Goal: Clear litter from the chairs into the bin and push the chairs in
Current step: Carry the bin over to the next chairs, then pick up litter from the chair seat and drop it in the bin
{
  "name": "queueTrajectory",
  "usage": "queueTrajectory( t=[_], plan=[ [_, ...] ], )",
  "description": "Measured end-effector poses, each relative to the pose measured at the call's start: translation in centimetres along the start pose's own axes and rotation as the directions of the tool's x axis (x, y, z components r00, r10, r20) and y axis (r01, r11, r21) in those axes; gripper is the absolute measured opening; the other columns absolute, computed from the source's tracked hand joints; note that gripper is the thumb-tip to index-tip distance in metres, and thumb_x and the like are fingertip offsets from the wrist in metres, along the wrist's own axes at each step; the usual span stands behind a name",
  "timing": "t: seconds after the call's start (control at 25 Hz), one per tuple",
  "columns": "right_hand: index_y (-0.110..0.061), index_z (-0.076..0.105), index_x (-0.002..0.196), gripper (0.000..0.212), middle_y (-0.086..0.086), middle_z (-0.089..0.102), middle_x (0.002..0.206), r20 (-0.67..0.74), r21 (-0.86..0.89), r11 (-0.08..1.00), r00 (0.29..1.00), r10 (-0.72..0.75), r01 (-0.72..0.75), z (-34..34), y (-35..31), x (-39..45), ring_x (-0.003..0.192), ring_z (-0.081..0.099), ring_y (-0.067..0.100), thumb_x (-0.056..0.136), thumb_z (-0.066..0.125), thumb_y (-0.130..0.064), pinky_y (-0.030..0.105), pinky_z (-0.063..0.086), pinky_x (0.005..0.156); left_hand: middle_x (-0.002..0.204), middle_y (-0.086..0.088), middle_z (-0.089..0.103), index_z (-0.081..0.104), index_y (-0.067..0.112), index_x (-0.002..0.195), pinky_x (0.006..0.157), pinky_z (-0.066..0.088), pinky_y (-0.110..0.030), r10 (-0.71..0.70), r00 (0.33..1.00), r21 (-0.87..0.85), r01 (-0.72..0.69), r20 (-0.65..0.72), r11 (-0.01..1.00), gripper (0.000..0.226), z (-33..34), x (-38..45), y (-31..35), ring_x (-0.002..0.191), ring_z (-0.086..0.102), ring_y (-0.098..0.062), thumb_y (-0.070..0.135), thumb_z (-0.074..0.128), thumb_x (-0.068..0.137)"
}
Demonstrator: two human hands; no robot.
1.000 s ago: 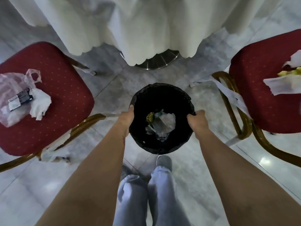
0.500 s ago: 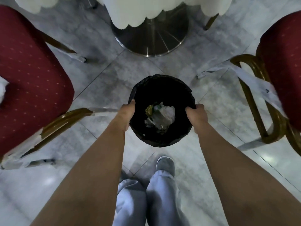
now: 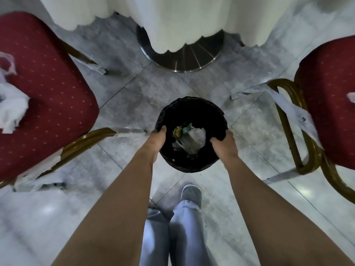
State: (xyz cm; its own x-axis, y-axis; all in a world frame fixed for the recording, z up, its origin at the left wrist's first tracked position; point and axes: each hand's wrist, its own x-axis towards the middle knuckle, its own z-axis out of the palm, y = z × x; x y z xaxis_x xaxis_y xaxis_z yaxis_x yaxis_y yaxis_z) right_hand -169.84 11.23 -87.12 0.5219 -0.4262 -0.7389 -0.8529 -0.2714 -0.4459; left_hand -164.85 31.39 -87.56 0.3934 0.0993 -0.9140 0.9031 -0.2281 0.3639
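A round black bin (image 3: 192, 110) lined with a black bag sits low between two chairs, with crumpled plastic and yellow-green scraps (image 3: 189, 138) inside. My left hand (image 3: 156, 139) grips its left rim and my right hand (image 3: 223, 144) grips its right rim. The left red chair (image 3: 50, 93) carries white tissue (image 3: 11, 110) and a clear plastic bag (image 3: 6, 63) at the frame's left edge. The right red chair (image 3: 330, 96) shows a scrap of white paper (image 3: 351, 96) at the right edge.
A white tablecloth (image 3: 172, 20) hangs over a round steel table base (image 3: 192, 58) straight ahead. Gold chair legs (image 3: 305, 150) wrapped in torn white plastic stick out on both sides. My legs and a grey shoe (image 3: 191, 194) stand on the marble floor below the bin.
The view has shifted back, bringing the tablecloth and the tissue on the left chair into sight again. Both hands have stayed on the bin's rim throughout.
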Motion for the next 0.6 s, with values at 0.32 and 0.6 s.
queueTrajectory(
  t=[0.32,0.6],
  plan=[
    [-0.006,0.037,0.143,0.054,0.014,0.05,0.141,0.039,-0.121,0.985,0.993,-0.115,0.119,-0.3,-7.3,-13.0,0.127,0.05,0.033,0.096,0.056,-0.025,0.037,0.04,0.099,0.138,-0.008,0.05,0.043,0.008,0.139,0.105,0.033,-0.035,0.12,0.991,-0.057,-0.124,-0.064,0.991,0.053,-7.7,-12.8,2.4,0.132,0.042,-0.028,0.045,0.033,0.102],
    [-0.014,0.037,0.147,0.061,0.005,0.047,0.147,0.215,-0.102,0.943,0.933,-0.29,0.317,9.6,-16.1,-22.4,0.132,0.047,0.025,0.096,0.058,-0.04,0.028,0.034,0.097,0.126,-0.016,0.061,0.057,0.008,0.123,0.105,0.043,-0.042,0.171,0.903,-0.244,-0.283,-0.395,0.928,0.042,-21.4,-18.2,-0.2,0.118,0.056,-0.034,0.041,0.045,0.099]
  ],
)
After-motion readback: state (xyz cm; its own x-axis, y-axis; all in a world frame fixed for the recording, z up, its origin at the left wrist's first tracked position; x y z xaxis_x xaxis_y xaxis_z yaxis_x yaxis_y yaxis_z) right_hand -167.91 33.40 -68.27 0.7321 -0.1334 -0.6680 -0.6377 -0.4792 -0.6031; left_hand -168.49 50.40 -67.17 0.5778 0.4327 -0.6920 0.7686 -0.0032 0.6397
